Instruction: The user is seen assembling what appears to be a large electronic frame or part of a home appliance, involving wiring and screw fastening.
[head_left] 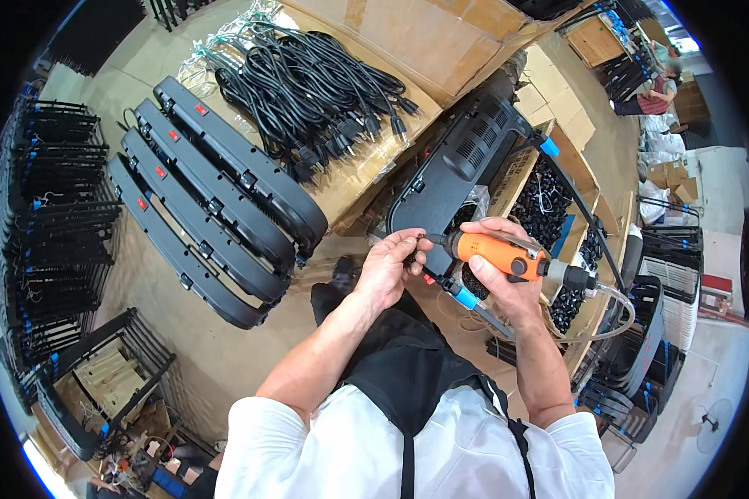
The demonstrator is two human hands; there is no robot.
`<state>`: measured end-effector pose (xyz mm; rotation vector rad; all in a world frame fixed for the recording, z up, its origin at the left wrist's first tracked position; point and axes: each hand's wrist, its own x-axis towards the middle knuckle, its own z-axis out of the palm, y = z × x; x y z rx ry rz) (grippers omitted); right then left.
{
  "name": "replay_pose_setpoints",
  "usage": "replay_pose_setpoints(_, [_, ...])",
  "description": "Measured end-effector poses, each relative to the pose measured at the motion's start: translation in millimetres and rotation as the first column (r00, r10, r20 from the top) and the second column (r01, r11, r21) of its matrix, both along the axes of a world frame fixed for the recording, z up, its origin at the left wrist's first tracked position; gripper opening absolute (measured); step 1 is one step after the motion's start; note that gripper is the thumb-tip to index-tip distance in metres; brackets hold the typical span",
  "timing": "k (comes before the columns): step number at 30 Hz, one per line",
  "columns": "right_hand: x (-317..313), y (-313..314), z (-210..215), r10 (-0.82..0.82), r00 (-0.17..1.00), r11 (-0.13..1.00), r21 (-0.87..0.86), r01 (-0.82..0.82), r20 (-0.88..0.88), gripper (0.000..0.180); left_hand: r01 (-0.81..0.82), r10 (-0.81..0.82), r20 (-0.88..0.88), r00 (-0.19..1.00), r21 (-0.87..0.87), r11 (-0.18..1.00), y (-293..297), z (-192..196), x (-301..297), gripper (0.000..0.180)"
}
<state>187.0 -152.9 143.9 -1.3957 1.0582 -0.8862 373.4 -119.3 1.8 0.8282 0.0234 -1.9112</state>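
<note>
My right hand is wrapped round an orange air screwdriver, held level with its bit pointing left. A clear hose curves down from its rear end. At the tip of the tool, the thumb and fingers of my left hand are pinched together. Something small and dark shows between them, too small to name. Just beyond both hands lies a long black machine housing with vent slots. Against it is a black tubular frame with blue wrapping on parts of it.
Several black housings with red switches stand on edge at left. Coiled black power cords lie on cardboard behind them. Boxes of small black parts are at right. Stacked black frames line the far left; a person is at far right.
</note>
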Motion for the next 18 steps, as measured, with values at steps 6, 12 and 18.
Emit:
replay_pose_setpoints(6, [-2,-13,2,-0.043,0.999,0.999,0.016,0.043,-0.001,0.052,0.015,-0.016,-0.057,0.998,-0.026,1.000,-12,-2,6,0.017])
replay_pose_setpoints(12, [-1,-21,-2,-0.033,0.999,0.999,0.016,0.033,0.024,0.054,0.021,-0.015,-0.234,0.972,0.023,1.000,-20,-12,14,0.020])
replay_pose_setpoints(18, [7,-27,-4,-0.059,0.998,0.997,0.045,0.057,0.036,0.055,0.018,-0.009,-0.241,0.970,0.035,0.999,-28,-10,14,0.022])
